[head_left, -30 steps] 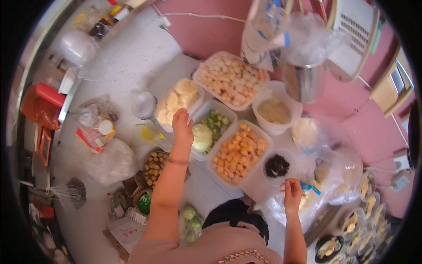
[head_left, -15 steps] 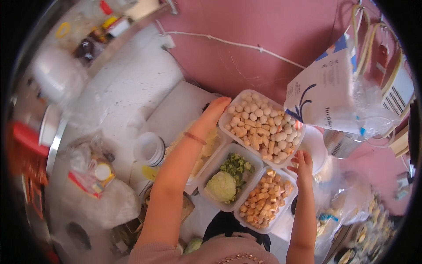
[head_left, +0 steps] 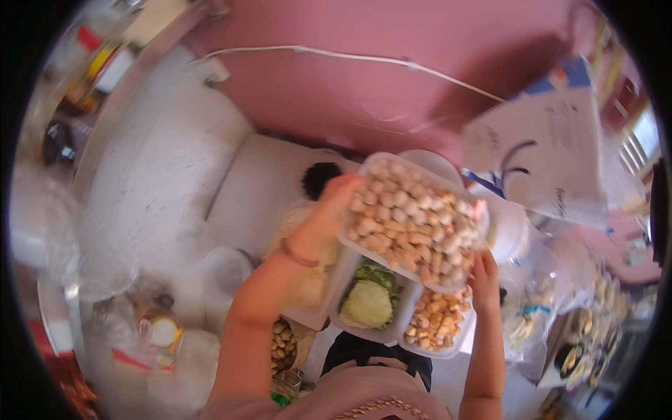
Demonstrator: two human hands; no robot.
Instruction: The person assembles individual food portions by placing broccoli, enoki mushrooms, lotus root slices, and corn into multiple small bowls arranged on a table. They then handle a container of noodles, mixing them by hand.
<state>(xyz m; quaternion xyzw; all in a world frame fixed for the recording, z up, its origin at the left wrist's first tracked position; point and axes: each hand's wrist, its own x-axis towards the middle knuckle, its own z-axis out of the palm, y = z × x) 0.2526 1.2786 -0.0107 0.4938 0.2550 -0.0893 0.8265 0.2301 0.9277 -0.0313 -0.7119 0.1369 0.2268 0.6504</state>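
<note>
A white rectangular plastic tub [head_left: 392, 269] full of pale round balls [head_left: 399, 192] and tan chunks is between my hands. My left hand [head_left: 339, 203] grips its left end, and my right hand [head_left: 484, 276] is closed on the right end near the near corner. The tub overlaps the tubs nearer to me. One of these holds a pale green cabbage [head_left: 367, 306] and chopped greens [head_left: 376, 271]; another has orange-tan cubes [head_left: 439, 320]. Beneath my left forearm lies a further tub [head_left: 308, 285] with pale yellowish food, partly hidden.
A grey board [head_left: 252, 175] lies at the back left, with a round black item [head_left: 320, 178] beside my left hand. White bowls [head_left: 507, 234] stand right of the tub, below a hanging paper bag [head_left: 539, 147]. Plastic bags [head_left: 539, 301] lie at right. A pink wall [head_left: 350, 91] rises behind.
The tub of balls now covers more of the cabbage and cube tubs, with both hands still on it. A round black item and a white bowl behind the tub are more exposed. The view has shifted.
</note>
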